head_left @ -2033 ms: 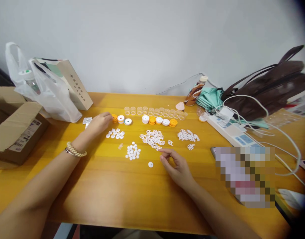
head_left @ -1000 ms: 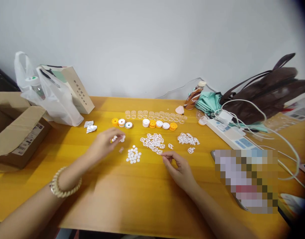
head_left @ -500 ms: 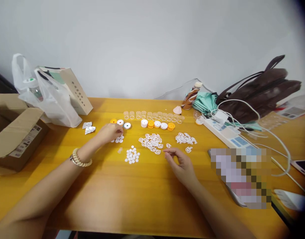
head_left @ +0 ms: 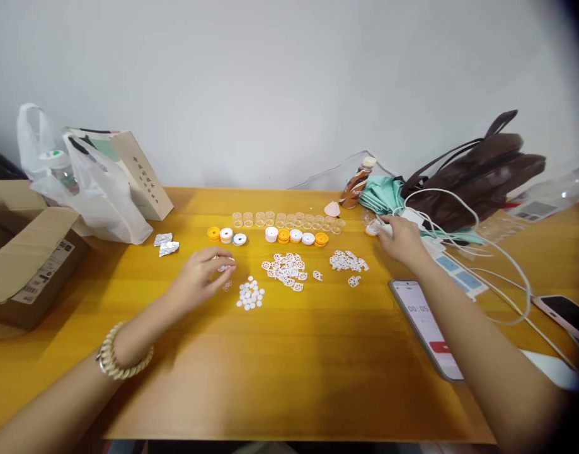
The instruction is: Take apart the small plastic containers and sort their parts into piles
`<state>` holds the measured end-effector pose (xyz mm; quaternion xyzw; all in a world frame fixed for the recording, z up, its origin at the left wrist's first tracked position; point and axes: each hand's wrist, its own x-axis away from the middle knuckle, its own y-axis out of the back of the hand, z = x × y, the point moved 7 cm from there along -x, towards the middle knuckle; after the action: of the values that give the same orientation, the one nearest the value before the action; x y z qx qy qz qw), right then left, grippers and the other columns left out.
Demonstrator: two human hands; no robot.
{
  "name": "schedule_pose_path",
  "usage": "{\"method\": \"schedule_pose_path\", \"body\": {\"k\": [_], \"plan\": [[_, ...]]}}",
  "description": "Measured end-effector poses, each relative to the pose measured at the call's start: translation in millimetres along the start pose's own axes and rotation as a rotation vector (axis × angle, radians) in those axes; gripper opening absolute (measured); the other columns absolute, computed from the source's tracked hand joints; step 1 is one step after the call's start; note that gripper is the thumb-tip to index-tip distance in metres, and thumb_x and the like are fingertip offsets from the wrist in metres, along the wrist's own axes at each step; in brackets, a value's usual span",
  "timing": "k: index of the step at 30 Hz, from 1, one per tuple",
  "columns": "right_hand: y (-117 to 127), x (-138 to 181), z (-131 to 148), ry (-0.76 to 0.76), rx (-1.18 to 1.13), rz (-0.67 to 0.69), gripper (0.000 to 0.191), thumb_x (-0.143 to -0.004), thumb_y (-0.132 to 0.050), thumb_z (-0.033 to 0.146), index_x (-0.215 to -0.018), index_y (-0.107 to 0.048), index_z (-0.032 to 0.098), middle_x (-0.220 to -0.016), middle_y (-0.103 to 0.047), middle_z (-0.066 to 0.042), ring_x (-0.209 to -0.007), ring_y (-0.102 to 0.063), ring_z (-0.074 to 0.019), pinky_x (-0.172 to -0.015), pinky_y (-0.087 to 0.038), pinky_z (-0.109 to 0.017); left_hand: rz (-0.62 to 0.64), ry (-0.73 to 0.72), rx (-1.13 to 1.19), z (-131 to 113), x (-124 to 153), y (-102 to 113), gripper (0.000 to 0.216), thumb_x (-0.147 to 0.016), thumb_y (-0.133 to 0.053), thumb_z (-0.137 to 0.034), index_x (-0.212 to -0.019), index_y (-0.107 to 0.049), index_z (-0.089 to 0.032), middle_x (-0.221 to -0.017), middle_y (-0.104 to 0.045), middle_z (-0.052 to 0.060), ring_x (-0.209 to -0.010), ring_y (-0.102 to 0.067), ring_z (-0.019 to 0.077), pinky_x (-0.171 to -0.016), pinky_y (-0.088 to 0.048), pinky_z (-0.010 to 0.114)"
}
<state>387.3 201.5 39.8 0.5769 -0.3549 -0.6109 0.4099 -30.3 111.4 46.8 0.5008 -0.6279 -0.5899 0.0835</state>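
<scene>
My left hand [head_left: 205,272], with a bead bracelet on the wrist, rests over a small pile of white discs [head_left: 224,267], fingers curled; what they hold I cannot make out. A second pile of white toothed discs [head_left: 251,294] lies just right of it. My right hand [head_left: 401,239] is stretched to the far right, fingers closed on a small orange and clear cap [head_left: 373,228] beside the power strip [head_left: 452,265]. Between the hands lie white lattice pieces [head_left: 285,270] and another heap of them [head_left: 348,261]. Orange and white round caps [head_left: 295,236] stand in a row, with clear cups [head_left: 289,220] behind.
A cardboard box [head_left: 22,252], a white plastic bag [head_left: 88,189] and a paper bag [head_left: 140,173] stand at the left. A phone [head_left: 424,325] lies by my right forearm. A brown handbag [head_left: 482,170], teal cloth, bottle [head_left: 355,184] and cables [head_left: 501,258] crowd the right.
My right hand left the lattice pieces and reached far right to the small cap by the power strip. My left hand stayed around the left disc pile. The phone screen now shows.
</scene>
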Motion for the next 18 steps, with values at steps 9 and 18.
{"method": "schedule_pose_path", "body": {"k": [9, 18], "plan": [[-22, -18, 6, 0.079, 0.098, 0.057, 0.023, -0.078, -0.045, 0.006, -0.095, -0.06, 0.001, -0.095, -0.062, -0.028, -0.105, -0.053, -0.0307, -0.088, -0.033, -0.041, -0.008, -0.184, 0.002, -46, 22, -9, 0.019, -0.086, -0.051, -0.017, -0.102, -0.061, -0.02, -0.101, -0.063, 0.008, -0.093, -0.06, 0.0175, -0.083, -0.049, 0.035], [39, 27, 56, -0.011, -0.228, 0.085, 0.027, -0.078, -0.058, 0.043, -0.083, -0.059, 0.016, -0.071, -0.062, -0.007, -0.06, -0.055, -0.0155, -0.054, -0.038, -0.026, 0.007, -0.161, 0.125, -75, 28, -25, 0.035, -0.087, -0.052, -0.022, -0.121, -0.048, -0.02, -0.107, -0.063, 0.01, -0.097, -0.06, 0.02, -0.085, -0.05, 0.038]]}}
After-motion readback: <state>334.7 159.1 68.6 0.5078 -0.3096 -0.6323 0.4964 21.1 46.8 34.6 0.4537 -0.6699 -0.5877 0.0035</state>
